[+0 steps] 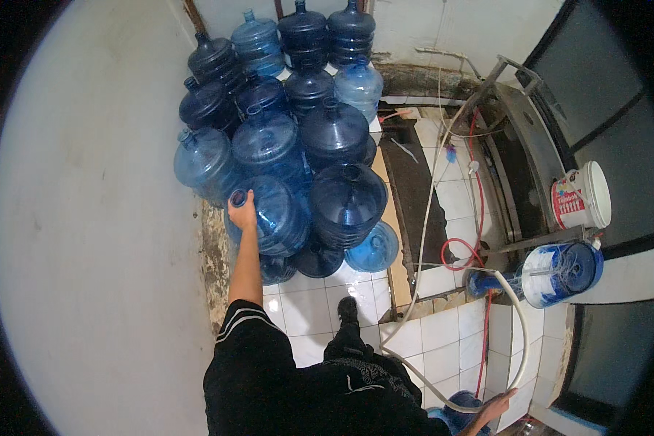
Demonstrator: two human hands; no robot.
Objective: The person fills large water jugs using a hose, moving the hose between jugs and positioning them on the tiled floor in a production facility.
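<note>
My left hand [242, 214] grips the neck of a translucent blue water jug [275, 218] in the front row on the left. Its round mouth shows above my fingers, uncapped. Beside it on the right stands a darker blue jug [349, 204]. At the lower right, my right hand [497, 406] closes around a cream-white hose [525, 332], which loops up and away from it. Close by that hand is another blue jug [462, 406], partly hidden by my arm and the hose.
Several more blue jugs [308, 90] stand packed against the wall [103, 218]. On the right, a white bucket [580, 196] and a blue-and-white container [561, 272] sit near a metal frame [528, 125]. A red hose [480, 201] crosses the tiled floor beside a dark recess [414, 180].
</note>
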